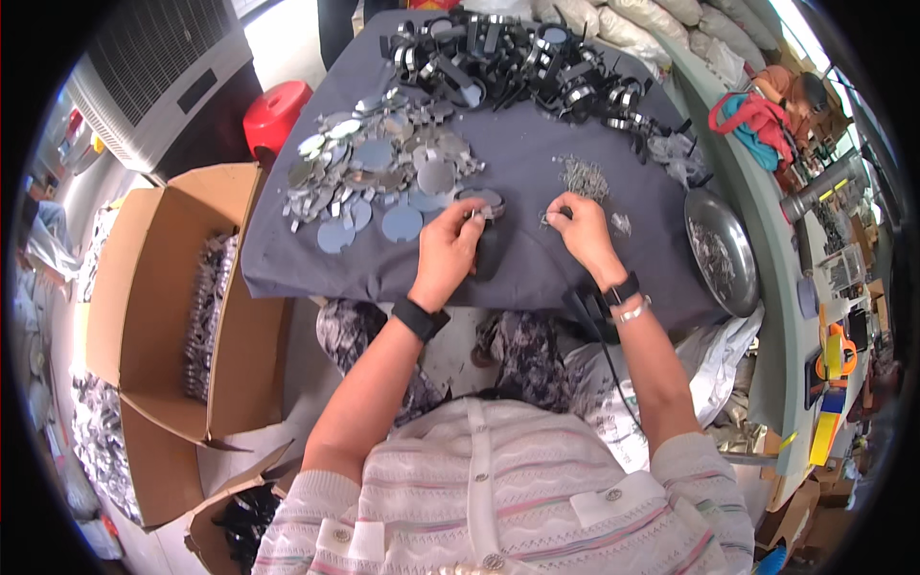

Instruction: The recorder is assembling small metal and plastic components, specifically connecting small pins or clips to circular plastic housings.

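I sit at a table (522,149) draped in dark grey cloth, with a red stool (277,115) by its left edge and a large slatted grey unit (149,72) farther out. An open cardboard box (134,278) stands on the pale floor (307,383) near the close left corner. Pale sacks (637,29) lie piled past the far right corner, and a grey-green ledge (781,335) runs along the right edge.
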